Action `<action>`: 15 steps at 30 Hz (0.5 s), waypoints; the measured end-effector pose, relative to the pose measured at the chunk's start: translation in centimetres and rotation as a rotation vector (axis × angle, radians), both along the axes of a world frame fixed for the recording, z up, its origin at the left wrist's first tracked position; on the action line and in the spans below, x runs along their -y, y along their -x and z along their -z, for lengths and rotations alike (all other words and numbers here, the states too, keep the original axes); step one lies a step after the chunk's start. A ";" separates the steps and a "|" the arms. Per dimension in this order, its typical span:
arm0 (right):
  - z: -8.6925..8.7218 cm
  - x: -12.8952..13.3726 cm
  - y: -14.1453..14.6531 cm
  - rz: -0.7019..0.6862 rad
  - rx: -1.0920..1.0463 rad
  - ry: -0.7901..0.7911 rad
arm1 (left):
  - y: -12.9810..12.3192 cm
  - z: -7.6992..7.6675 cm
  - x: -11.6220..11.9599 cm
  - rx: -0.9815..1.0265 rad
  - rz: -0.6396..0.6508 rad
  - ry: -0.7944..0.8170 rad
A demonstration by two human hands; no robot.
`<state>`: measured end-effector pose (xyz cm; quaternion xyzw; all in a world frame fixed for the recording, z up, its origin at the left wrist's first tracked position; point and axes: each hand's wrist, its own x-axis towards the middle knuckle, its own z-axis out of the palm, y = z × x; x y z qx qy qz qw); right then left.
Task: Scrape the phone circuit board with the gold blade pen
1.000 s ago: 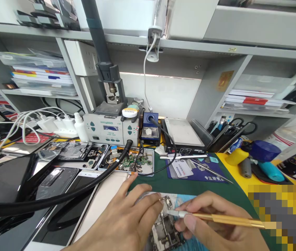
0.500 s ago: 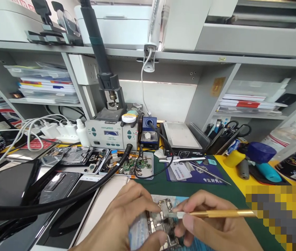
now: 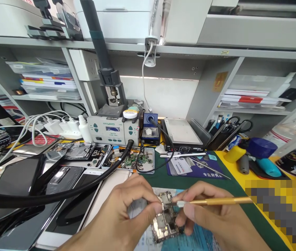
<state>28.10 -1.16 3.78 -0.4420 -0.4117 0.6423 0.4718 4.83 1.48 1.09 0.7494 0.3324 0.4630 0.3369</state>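
Note:
A small phone circuit board with metal shields lies on a blue and white printed sheet in front of me. My left hand pinches thumb and forefinger together at the board's upper left edge. A craft knife with a slim golden handle and silver collar is in my right hand. Its blade end points left and meets the upper part of the board. The lower fingers of my right hand rest beside the board's right edge.
Several phones lie at the left, crossed by a thick black hose from the hot-air station. Parts trays stand behind my hands. Tweezers and cards lie on a purple mat. Bottles and a pen holder stand right.
My left thumb has moved up to meet the forefinger at the board's edge, uncovering its lower left part. The knife has shifted slightly, and the whole view has moved a little.

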 end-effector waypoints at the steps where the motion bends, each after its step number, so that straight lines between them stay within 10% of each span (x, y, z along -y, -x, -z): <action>1: -0.1 -0.2 -0.1 0.007 0.015 -0.009 | 0.2 -0.4 0.0 -0.008 -0.011 0.002; 15: 0.4 -3.1 -2.1 -0.003 0.046 -0.153 | 4.9 -3.2 -0.5 -0.044 -0.321 -0.059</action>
